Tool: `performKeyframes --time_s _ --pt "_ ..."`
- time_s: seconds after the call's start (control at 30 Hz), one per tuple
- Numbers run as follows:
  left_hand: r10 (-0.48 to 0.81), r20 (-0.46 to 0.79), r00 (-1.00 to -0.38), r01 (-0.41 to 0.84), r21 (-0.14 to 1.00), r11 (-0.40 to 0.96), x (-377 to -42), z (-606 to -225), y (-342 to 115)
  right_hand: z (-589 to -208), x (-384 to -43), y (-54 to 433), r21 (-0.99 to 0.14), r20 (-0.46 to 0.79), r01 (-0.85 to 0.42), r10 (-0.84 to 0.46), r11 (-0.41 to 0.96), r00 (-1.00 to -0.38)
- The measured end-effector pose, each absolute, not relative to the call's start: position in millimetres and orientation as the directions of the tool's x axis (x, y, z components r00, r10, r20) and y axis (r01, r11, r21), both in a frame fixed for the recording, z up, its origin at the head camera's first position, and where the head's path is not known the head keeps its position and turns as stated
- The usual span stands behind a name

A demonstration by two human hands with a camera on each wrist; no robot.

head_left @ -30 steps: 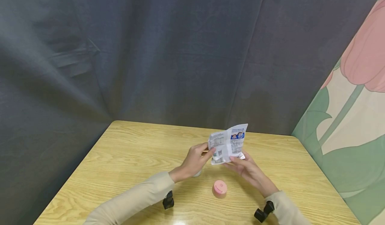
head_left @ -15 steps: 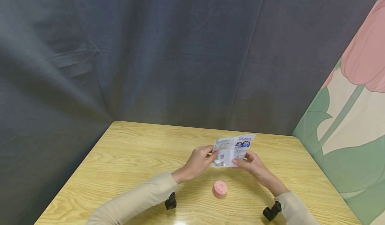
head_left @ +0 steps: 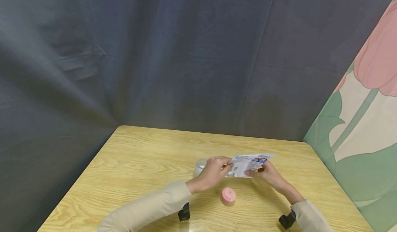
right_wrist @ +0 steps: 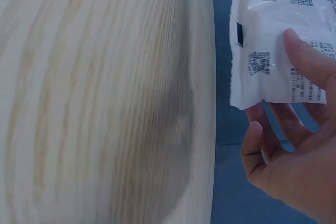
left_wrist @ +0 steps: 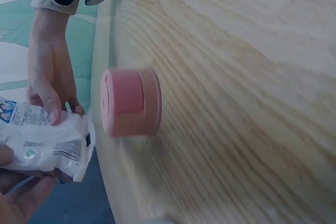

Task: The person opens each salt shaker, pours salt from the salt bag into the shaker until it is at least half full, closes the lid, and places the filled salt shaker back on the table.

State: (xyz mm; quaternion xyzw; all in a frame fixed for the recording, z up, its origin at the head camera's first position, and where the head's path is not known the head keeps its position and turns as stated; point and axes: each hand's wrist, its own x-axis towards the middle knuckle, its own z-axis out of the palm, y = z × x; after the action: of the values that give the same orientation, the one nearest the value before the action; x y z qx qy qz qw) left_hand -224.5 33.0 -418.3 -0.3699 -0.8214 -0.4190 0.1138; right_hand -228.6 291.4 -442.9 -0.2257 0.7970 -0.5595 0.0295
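Note:
A white plastic packet [head_left: 242, 165] with printed text, barcode and a small blue picture is held above the table between both hands. My left hand [head_left: 212, 172] pinches its left side, thumb on the printed face. On the other side my right hand [head_left: 274, 178] grips it, thumb on the face and fingers behind; the right wrist view shows the packet [right_wrist: 265, 51] with some of those fingers curled below its edge. Nearer to me, below the packet, a round pink lid [head_left: 228, 195] sits on the table. A clear glass jar [head_left: 199, 166] stands partly hidden behind my left hand.
The wooden table [head_left: 149, 156] reaches back to a dark grey curtain [head_left: 186, 70]. On the right is a wall panel [head_left: 366, 149] with a tulip pattern. A small black camera [head_left: 184, 212] is strapped at the left wrist, another [head_left: 287, 220] at the right.
Both hands have moved right with the packet and brought it lower. The packet now leans flatter. More of the jar shows beside my left hand. The pink lid stays on the table.

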Motion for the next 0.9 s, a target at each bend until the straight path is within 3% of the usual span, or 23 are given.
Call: performKeyframes --time_s 0.4,0.9 --pt "0.485 0.441 -0.755 0.641 0.652 0.405 -221 -426 48 -445 -226 301 -0.894 0.133 -0.275 -0.378 0.353 -0.916" --pt "0.441 0.394 -0.807 0.558 0.753 0.349 -222 -446 54 -452 -225 301 -0.873 0.128 -0.264 -0.328 0.411 -0.936"
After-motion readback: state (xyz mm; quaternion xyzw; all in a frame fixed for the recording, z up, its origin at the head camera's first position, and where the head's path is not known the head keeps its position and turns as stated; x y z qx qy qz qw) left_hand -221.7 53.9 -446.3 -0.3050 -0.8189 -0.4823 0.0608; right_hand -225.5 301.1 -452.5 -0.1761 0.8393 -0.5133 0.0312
